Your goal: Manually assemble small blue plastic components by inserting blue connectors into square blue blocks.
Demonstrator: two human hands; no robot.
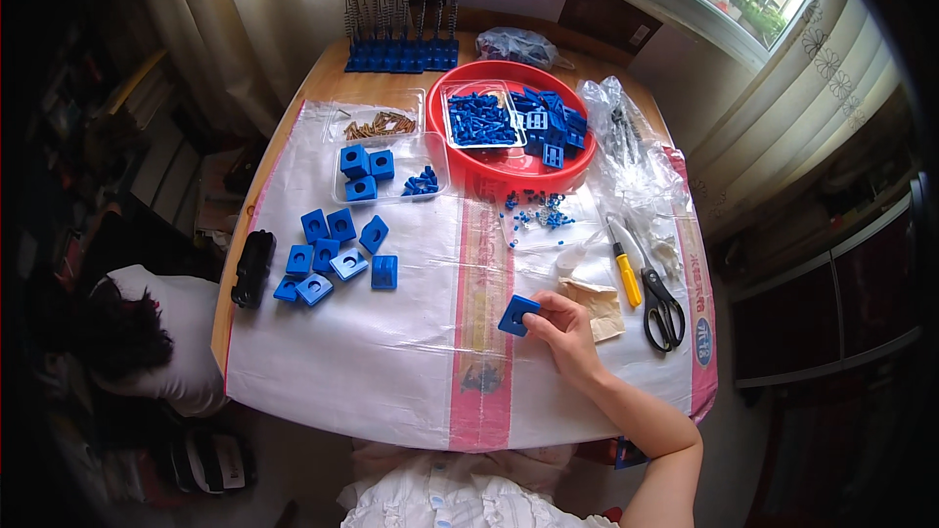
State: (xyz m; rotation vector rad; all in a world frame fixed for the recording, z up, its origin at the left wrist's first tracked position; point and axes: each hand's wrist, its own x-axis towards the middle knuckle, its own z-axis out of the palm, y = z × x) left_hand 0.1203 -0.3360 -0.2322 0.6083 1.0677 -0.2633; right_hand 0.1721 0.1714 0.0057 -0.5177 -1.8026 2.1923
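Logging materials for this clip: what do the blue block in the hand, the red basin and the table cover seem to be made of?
Blue block, pinched by the right hand: likely moulded plastic, uniform matte colour. Red basin: probably plastic, smooth and glossy. Table cover: apparently woven plastic sacking, with a slight sheen and creases.

The square plastic block with a round hole (517,315) is bright blue, like the 8 loose blocks (335,256). The round plastic basin (509,168) is red. The woven sheet (391,332) is white with pink stripes. The screwdriver handle (627,279) is yellow; the scissors (662,305) look black.
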